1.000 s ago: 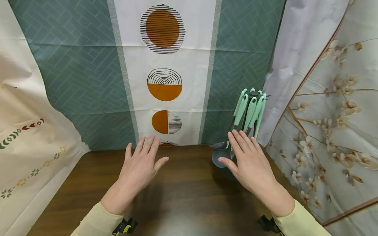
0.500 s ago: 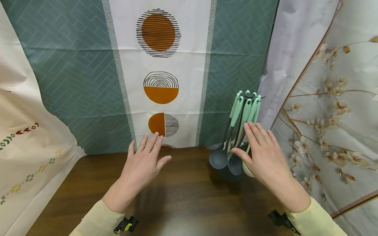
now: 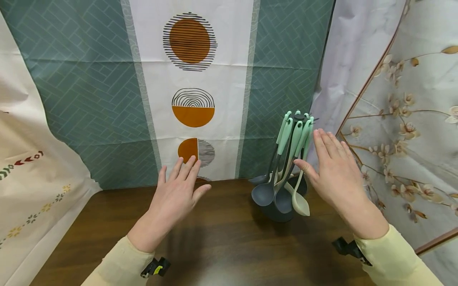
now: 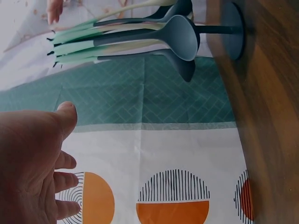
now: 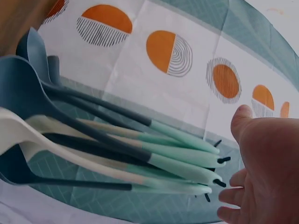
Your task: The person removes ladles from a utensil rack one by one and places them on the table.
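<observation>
Several kitchen utensils with mint-green handles hang from a dark utensil stand at the right back of the table. Among them are a dark grey ladle and a cream-coloured spoon or ladle. My right hand hovers just right of the stand, fingers straight, thumb toward the handles, holding nothing. In the right wrist view the handle ends lie close to that hand, apart from it. My left hand is held over the table's left half, its fingers extended and nothing in them.
The dark brown wooden table reaches back to a green and white patterned cloth. A floral curtain hangs close along the right side. On the left hangs a cream cloth with a printed border.
My right hand has moved right and a little up, uncovering the spoons and the stand's base. The left hand stays nearly in place. The head view has shifted slightly.
</observation>
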{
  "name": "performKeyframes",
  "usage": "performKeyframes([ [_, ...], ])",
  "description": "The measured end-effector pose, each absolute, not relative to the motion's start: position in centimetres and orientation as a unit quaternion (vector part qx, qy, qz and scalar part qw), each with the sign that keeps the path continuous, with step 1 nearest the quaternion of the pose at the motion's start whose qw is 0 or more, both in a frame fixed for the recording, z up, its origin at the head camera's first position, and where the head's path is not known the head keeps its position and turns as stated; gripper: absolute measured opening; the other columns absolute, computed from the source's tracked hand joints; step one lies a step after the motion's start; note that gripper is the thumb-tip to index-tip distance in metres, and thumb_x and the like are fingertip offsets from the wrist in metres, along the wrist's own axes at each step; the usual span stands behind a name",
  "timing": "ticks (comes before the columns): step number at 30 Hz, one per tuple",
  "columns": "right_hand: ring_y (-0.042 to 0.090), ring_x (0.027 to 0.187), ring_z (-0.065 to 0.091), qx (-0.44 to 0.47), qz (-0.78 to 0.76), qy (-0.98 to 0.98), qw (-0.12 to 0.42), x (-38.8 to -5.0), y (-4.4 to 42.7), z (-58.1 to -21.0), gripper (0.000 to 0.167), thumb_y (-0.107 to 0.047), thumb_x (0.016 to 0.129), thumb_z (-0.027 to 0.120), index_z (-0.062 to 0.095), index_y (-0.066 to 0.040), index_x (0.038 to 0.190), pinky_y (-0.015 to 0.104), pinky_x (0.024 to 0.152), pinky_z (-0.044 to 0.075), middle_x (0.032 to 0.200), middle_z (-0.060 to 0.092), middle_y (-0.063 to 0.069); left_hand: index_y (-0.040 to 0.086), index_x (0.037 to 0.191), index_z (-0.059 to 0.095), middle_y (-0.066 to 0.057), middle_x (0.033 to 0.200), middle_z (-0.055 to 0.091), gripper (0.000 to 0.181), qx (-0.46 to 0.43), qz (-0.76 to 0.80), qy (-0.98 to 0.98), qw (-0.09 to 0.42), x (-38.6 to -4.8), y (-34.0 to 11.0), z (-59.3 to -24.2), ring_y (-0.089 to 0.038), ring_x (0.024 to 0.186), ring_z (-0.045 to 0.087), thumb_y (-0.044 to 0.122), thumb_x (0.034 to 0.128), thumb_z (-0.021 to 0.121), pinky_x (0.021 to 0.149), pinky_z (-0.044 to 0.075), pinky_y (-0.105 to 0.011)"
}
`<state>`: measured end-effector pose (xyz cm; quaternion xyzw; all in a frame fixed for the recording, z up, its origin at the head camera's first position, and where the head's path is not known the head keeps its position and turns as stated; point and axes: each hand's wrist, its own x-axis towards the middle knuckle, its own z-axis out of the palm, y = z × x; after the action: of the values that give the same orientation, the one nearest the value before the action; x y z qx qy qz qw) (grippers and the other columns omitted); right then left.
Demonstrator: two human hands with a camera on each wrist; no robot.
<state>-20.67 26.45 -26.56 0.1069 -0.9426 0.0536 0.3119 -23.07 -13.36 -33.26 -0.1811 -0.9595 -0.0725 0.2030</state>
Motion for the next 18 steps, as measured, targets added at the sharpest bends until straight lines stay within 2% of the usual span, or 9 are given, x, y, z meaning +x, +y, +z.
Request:
performKeyframes([
  [12,0.053,0.160,0.025,0.085,0.079,-0.947,0.298,-23.0,27.7,-24.2,0.097,-0.059,0.112,0.057,0.016,0.004,0.173,0.064,0.131,0.016,0.175,0.026,0.032,0.011,0.173,0.035,-0.011,0.180,0.029,0.082,-0.179,-0.067,-0.964,0.187,-23.7,-12.4,-32.2,-0.041,0.166,0.021,0.060,0.1114,0.056,0.126,0.012,-0.076],
  [18,0.054,0.160,0.025,0.068,0.102,-0.951,0.283,-24.6,27.9,-23.0,0.102,-0.069,0.110,0.049,0.011,-0.001,0.175,0.068,0.128,0.020,0.176,0.025,0.032,0.011,0.173,0.036,-0.011,0.180,0.030,0.081,-0.180,-0.068,-0.963,0.188,-23.9,-12.2,-32.0,-0.042,0.166,0.023,0.060,0.1114,0.056,0.126,0.012,-0.076],
])
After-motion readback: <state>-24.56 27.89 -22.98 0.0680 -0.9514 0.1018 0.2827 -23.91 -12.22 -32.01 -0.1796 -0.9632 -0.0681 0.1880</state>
